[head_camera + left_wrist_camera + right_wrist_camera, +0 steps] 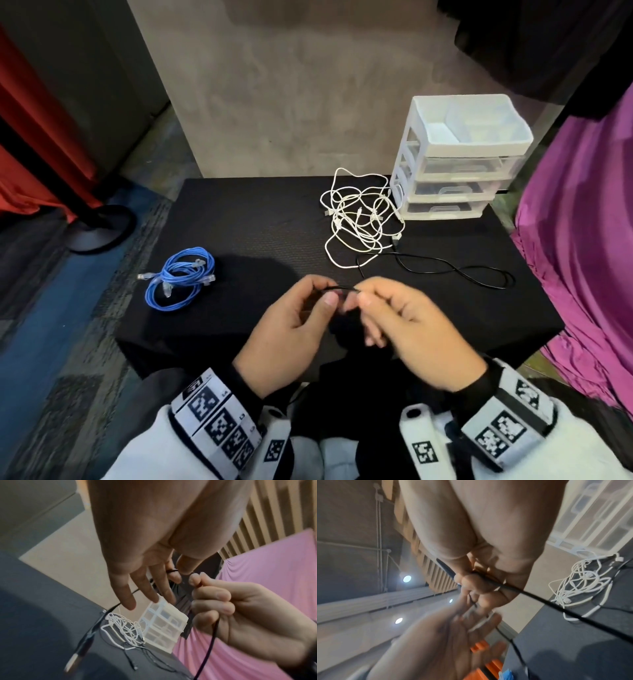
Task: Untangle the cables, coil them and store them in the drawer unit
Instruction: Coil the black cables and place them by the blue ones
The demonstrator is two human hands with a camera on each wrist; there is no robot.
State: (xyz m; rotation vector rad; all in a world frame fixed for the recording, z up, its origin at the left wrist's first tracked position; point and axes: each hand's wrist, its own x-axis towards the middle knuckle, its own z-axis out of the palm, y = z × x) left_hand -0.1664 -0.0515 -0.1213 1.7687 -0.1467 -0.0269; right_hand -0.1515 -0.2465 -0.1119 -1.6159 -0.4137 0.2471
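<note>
From the head view, I see my left hand (291, 329) and right hand (411, 329) each pinching the black cable (342, 288) above the table (239, 219). Left wrist view: white cables (123, 627) beside the drawer unit (163, 626). Right wrist view: fingers curled around cable.

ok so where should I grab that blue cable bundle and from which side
Judging from the head view, take the blue cable across the gathered strands where its loops overlap, near the middle, coming from above. It lies flat and already coiled on the black table, so pinching the overlap should keep the loops together. Avoid the clear plugs, which stick out loose.
</note>
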